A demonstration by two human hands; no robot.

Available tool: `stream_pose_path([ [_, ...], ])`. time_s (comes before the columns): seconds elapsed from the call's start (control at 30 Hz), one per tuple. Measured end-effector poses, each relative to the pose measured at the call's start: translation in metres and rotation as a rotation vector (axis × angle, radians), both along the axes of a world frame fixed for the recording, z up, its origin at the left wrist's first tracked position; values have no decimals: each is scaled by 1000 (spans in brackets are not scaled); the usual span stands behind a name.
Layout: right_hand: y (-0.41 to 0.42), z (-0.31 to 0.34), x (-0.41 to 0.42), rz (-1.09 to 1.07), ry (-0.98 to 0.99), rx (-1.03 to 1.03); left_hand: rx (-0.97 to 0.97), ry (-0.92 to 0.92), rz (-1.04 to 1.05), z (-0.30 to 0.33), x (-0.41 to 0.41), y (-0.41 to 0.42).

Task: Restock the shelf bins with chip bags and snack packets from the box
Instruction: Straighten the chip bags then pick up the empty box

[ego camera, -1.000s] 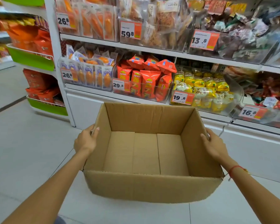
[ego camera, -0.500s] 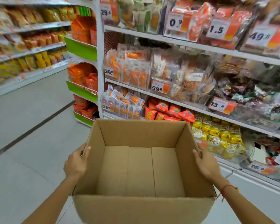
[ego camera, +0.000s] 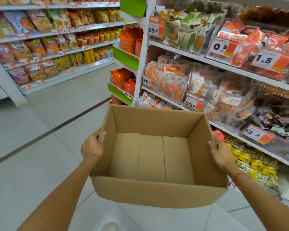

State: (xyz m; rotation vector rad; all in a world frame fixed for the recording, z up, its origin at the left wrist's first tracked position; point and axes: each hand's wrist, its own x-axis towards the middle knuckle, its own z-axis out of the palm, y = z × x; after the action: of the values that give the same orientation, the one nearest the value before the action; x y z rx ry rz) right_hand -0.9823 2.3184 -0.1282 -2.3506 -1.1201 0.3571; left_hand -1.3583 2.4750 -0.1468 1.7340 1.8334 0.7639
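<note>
I carry an open brown cardboard box (ego camera: 154, 194) in front of me, and nothing lies inside it. My left hand (ego camera: 92, 148) grips its left wall, thumb over the rim. My right hand (ego camera: 221, 153) presses on its right wall, thumb on the rim; the fingers are hidden behind the wall. Shelf bins of snack packets (ego camera: 172, 84) fill the shelving on my right, with yellow packets (ego camera: 250, 162) low down beside the box.
A white shelf upright (ego camera: 143, 64) with green end racks (ego camera: 123, 57) of orange bags stands just beyond the box. Across the tiled aisle floor (ego camera: 40, 130), long shelves of chip bags (ego camera: 40, 47) run along the left. My shoe tip (ego camera: 109, 226) shows at the bottom.
The view has swung left and upward along the aisle. The box stays held between both hands and has risen away from the low shelf bins.
</note>
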Motion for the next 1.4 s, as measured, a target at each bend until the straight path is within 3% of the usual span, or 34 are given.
stream_pose_path([
  [0.3, 38, 50, -21, 165, 29, -51, -78, 25, 206, 44, -46, -40],
  [0.53, 100, 69, -67, 295, 52, -96, -151, -2, 322, 56, -98, -28],
  [1.03, 299, 92, -198, 421, 164, -74, -132, 15, 459, 90, -227, 120],
  [1.4, 511, 103, -255, 522, 133, -78, -133, -24, 573, 108, -281, 281],
])
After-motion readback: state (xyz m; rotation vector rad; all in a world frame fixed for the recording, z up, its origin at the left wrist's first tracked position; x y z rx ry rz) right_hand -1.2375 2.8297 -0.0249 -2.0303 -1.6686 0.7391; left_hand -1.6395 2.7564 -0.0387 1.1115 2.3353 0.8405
